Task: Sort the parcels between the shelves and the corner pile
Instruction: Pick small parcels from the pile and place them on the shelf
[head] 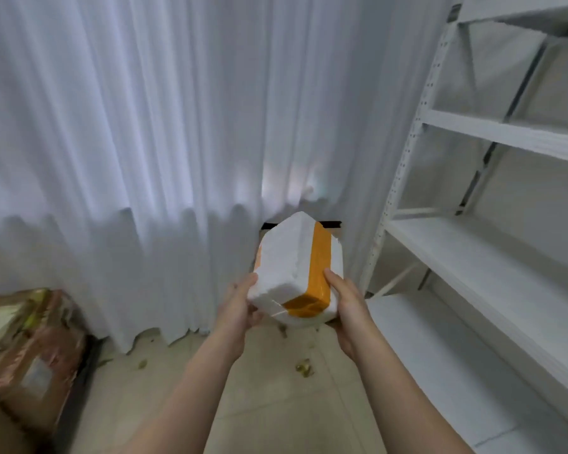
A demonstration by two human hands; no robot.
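Observation:
A white foam parcel (286, 260) with a band of orange tape is held up in front of me, tilted, near the white curtain. My left hand (240, 303) grips its left lower corner, thumb on the front face. My right hand (346, 301) grips the right side, thumb lying along the orange tape. White metal shelves (492, 257) stand at the right, and the levels in view are bare. Behind the parcel a dark gap and a strip of brown show at the curtain's hem.
A white curtain (145, 142) covers the wall ahead and reaches the floor. Brown taped cardboard parcels (27, 352) are stacked at the lower left. Small yellow-green scraps (304, 368) lie on the beige tiled floor between me and the curtain.

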